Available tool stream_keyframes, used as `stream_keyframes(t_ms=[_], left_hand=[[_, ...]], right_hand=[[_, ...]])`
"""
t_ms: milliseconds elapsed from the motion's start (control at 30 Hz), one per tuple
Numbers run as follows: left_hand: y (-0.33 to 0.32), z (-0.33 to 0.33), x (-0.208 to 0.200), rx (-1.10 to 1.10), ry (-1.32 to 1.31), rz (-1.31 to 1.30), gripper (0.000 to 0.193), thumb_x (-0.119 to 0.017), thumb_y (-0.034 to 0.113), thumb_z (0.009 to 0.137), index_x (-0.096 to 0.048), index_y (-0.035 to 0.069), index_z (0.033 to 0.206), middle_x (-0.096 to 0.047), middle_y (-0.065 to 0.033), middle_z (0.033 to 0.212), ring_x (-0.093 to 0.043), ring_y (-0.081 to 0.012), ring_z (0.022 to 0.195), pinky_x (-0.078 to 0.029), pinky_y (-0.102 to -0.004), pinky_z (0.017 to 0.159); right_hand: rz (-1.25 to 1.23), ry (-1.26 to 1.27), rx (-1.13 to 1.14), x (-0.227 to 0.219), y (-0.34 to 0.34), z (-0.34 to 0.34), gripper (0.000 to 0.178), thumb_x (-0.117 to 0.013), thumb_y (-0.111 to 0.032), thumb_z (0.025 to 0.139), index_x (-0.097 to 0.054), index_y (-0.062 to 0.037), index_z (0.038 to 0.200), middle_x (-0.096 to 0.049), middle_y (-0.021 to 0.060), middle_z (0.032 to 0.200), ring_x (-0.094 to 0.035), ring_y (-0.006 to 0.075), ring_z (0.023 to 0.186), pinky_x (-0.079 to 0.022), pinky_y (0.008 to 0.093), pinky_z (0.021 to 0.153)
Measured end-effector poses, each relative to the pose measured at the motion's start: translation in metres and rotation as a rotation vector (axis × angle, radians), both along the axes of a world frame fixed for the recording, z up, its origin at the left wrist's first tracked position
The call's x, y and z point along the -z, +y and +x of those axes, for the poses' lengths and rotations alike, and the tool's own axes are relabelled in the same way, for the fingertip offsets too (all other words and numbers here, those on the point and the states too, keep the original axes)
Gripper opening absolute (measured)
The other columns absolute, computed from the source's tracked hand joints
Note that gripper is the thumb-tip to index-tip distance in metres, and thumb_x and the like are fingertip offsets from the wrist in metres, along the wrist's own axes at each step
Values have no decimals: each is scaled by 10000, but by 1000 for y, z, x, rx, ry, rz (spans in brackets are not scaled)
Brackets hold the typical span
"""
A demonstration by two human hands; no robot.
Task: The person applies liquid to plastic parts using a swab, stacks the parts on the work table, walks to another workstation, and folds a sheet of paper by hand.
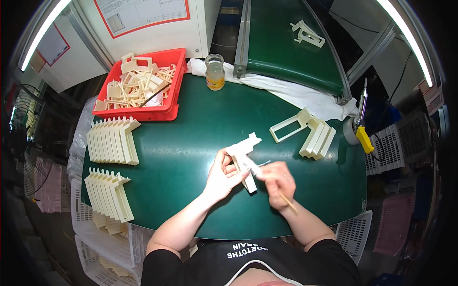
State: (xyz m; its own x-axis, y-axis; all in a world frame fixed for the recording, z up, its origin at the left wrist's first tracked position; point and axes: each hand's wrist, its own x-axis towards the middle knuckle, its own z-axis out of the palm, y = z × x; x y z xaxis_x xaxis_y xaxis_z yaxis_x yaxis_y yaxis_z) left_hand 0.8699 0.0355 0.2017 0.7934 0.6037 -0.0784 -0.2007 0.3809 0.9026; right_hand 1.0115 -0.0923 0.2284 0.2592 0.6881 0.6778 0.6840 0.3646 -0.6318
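Observation:
My left hand (pixel 220 177) grips a cream plastic moulded part (pixel 244 157) above the green table (pixel 191 143), holding it from the left side. My right hand (pixel 279 183) holds a thin knife-like tool with a wooden handle (pixel 287 202); its blade end touches the part's edge. Both hands are close together at the table's front centre.
A red bin (pixel 162 112) of cream parts and offcuts sits at the back left. Two rows of stacked cream parts (pixel 112 140) (pixel 109 193) lie at the left. More parts (pixel 315 136) lean at the right. A glass jar (pixel 214 71), white cloth (pixel 291 93) and yellow-handled tool (pixel 363 136) are nearby.

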Motion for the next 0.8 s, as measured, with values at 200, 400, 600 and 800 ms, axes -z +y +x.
stream_keyframes(t_ms=[200,400,600,800], left_hand=[[-6,-3,3,26,-4,118,625,-698,-26,839,-334,46,1342,-528,-169,1315,-600,-256,1177,-526,-374,974],[-5,0,-5,18,25,-12,606,-717,-14,836,-339,40,1306,-544,-156,1292,-615,-248,1157,-528,-366,970],[-9,-5,-2,-80,71,181,662,-739,14,814,-312,49,1318,-570,-166,1233,-633,-239,1108,-526,-366,951],[1,-5,-11,180,-53,-281,640,-715,130,874,-299,27,1349,-590,-207,1251,-676,-291,1043,-560,-409,909]], right_hand=[[89,-70,-32,0,0,0,226,-543,-227,989,-668,-62,896,-714,69,924,-630,225,820,-445,370,798],[196,26,84,8,1,5,311,-477,-273,1029,-651,-61,882,-703,113,896,-611,241,747,-462,387,747],[95,-51,-26,-1,3,-17,256,-512,-251,1008,-659,-73,899,-709,95,935,-635,236,789,-461,376,781],[111,-305,154,-3,6,8,265,-502,-242,1008,-642,-62,873,-695,108,941,-637,255,794,-472,408,776]])
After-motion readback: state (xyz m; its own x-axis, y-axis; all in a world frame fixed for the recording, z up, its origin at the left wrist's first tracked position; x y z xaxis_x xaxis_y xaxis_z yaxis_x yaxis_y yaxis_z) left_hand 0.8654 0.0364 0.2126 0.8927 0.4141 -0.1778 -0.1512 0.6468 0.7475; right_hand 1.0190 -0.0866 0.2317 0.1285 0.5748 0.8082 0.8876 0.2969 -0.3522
